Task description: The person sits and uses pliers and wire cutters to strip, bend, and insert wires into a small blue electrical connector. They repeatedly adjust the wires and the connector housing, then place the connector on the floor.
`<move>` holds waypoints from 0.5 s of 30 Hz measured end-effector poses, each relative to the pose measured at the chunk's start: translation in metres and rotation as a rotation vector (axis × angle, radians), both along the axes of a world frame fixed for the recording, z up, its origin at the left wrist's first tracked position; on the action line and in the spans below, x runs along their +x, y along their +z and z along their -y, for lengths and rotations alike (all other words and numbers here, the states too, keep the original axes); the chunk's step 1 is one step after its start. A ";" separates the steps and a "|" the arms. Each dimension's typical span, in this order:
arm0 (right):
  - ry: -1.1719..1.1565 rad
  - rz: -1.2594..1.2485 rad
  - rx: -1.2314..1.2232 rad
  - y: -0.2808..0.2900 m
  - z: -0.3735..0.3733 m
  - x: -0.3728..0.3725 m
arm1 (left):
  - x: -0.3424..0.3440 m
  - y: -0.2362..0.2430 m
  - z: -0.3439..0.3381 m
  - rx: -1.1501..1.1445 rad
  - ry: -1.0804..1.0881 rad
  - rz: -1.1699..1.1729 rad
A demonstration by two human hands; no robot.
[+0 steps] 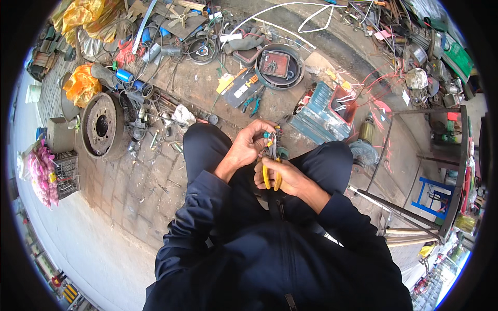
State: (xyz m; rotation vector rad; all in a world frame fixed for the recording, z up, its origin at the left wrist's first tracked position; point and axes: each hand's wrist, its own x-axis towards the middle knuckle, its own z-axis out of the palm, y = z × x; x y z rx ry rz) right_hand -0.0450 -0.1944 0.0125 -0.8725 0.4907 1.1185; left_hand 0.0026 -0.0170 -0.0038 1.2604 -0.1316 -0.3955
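Between my knees, my right hand point(288, 176) is wrapped round a pair of pliers point(277, 180) with yellow handles, their metal jaws pointing away from me. My left hand point(248, 143) pinches a small part point(267, 136) showing green and a bit of red, close against the jaws. Fingers cover most of that part, so its kind is unclear. On the ground past my hands lies a second pair of pliers point(253, 103) with teal handles, beside a flattened dark and orange box point(237, 89).
A blue-green toolbox point(315, 116) stands beyond my right knee, near a round metal basin point(296, 78). At left are a rusty wheel rim point(101, 124) and a dark crate point(66, 173). A metal frame point(454, 171) rises at right. Scrap and wires crowd the far side.
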 end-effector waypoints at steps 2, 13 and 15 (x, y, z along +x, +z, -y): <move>0.027 0.035 0.016 -0.001 0.008 0.000 | 0.000 0.002 0.002 0.001 -0.010 -0.041; 0.062 0.135 0.105 -0.002 0.017 -0.004 | 0.001 0.003 0.003 -0.088 0.003 0.058; 0.033 0.095 0.115 -0.002 0.015 -0.004 | 0.001 0.002 0.002 -0.094 0.008 0.071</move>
